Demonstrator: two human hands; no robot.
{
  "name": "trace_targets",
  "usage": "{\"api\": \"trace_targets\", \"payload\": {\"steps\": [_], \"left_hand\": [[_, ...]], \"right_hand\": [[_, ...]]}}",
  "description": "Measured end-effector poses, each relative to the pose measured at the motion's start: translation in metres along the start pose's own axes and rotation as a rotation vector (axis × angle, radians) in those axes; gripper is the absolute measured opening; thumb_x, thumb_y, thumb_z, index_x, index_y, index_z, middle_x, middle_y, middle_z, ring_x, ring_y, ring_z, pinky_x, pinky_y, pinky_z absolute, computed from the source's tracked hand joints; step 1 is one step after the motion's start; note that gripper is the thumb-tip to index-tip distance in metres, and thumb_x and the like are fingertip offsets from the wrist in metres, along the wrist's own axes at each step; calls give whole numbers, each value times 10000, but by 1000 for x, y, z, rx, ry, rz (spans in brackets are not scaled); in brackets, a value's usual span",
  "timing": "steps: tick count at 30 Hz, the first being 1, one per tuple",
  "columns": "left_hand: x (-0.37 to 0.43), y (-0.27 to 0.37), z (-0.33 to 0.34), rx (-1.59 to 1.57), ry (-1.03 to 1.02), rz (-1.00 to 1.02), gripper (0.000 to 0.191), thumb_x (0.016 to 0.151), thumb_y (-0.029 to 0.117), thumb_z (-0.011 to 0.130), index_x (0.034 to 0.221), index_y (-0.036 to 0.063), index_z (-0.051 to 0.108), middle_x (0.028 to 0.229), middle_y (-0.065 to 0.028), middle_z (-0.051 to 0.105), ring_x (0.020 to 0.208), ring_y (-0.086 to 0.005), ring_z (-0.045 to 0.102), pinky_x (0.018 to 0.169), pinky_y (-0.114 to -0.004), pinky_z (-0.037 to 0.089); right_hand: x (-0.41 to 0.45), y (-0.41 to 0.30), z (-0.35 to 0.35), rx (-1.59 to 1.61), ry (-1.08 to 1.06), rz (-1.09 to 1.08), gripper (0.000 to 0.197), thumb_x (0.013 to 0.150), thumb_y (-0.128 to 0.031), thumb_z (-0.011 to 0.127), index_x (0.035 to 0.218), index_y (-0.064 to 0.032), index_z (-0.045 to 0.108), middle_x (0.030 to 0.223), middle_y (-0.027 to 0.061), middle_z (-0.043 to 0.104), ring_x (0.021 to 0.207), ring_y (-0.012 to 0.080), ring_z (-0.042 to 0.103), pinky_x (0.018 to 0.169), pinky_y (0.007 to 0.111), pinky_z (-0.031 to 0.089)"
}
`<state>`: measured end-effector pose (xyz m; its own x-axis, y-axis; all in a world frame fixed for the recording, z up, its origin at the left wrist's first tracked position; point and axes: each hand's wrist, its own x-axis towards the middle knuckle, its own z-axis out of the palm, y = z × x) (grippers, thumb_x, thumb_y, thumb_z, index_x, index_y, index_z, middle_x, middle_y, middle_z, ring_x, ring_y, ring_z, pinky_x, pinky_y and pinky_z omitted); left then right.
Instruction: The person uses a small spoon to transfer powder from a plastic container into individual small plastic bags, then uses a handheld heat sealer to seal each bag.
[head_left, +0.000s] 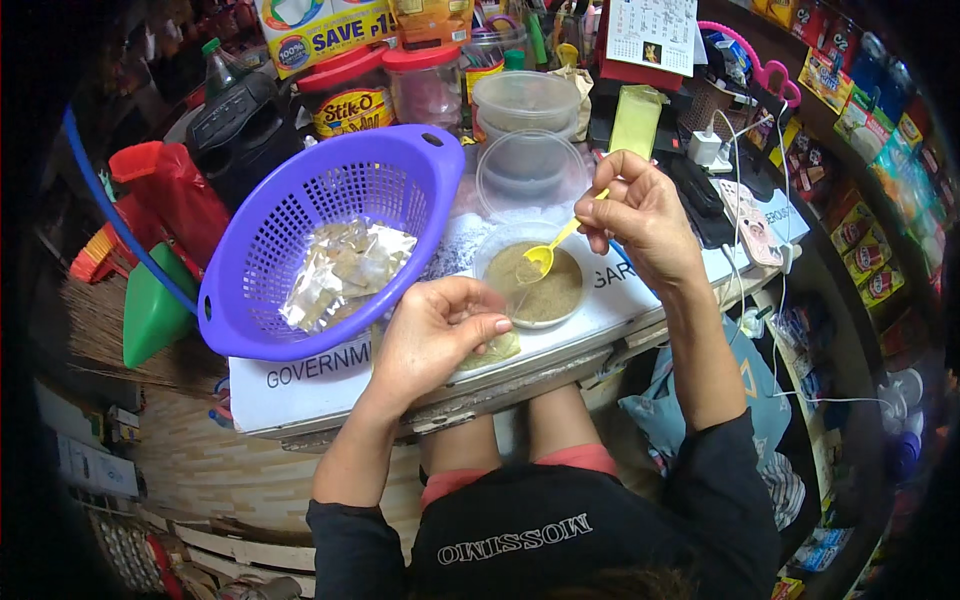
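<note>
My right hand pinches the handle of a small yellow plastic spoon. Its bowl carries some brown powder above a round clear plastic tub, which holds more of the brown ground powder. In my left hand, thumb and fingers pinch a small clear plastic bag near the tub's left rim; its outline is faint. Below these fingers lies a yellowish plastic packet, partly hidden. A purple plastic colander stands to the left, with several small clear sachets of brown contents inside.
Stacked clear tubs and an upright-leaning clear lid sit behind the powder. Red-lidded jars line the back. A phone in a patterned case and white charging cables lie right. A broom stands left.
</note>
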<state>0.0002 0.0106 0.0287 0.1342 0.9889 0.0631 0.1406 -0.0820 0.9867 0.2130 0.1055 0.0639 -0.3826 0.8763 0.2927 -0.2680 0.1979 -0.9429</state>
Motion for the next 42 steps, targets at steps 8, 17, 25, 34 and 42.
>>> {"api": "trace_targets", "payload": {"steps": [8, 17, 25, 34, 42], "left_hand": [[5, 1, 3, -83, -7, -30, 178, 753, 10, 688, 906, -47, 615, 729, -61, 634, 568, -60, 544, 513, -174, 439], [7, -2, -3, -225, -94, -84, 221, 777, 15, 670, 965, -60, 581, 795, -71, 625, 651, -82, 580, 565, -202, 478], [6, 0, -4, -294, -162, -114, 357, 759, 4, 680, 1079, -72, 539, 880, -109, 647, 770, -133, 634, 679, -239, 524], [4, -2, -5, -271, -206, -68, 444, 725, -51, 671, 1139, -80, 513, 941, -123, 642, 834, -147, 634, 733, -256, 529], [3, -1, -3, -289, -214, -63, 522, 692, -65, 697, 1174, -80, 495, 989, -139, 631, 914, -175, 623, 808, -285, 516]], "right_hand": [[3, 5, 3, -13, -13, 11, 240, 743, 19, 649, 882, -33, 459, 649, 63, 577, 490, 99, 534, 441, 193, 423], [-3, -2, 17, -136, -88, -30, 216, 762, -13, 656, 872, -26, 470, 666, 27, 568, 515, 67, 534, 456, 188, 427], [-7, -6, 23, -274, -158, -51, 232, 776, -44, 678, 876, -32, 469, 735, 28, 575, 615, 76, 564, 523, 201, 464], [-5, -4, 28, -233, -218, -77, 230, 777, -50, 680, 876, -27, 474, 748, 35, 565, 637, 81, 568, 542, 206, 477], [-7, -10, 29, -224, -243, -81, 231, 770, -56, 689, 875, -24, 486, 758, 29, 562, 639, 78, 565, 560, 206, 481]]}}
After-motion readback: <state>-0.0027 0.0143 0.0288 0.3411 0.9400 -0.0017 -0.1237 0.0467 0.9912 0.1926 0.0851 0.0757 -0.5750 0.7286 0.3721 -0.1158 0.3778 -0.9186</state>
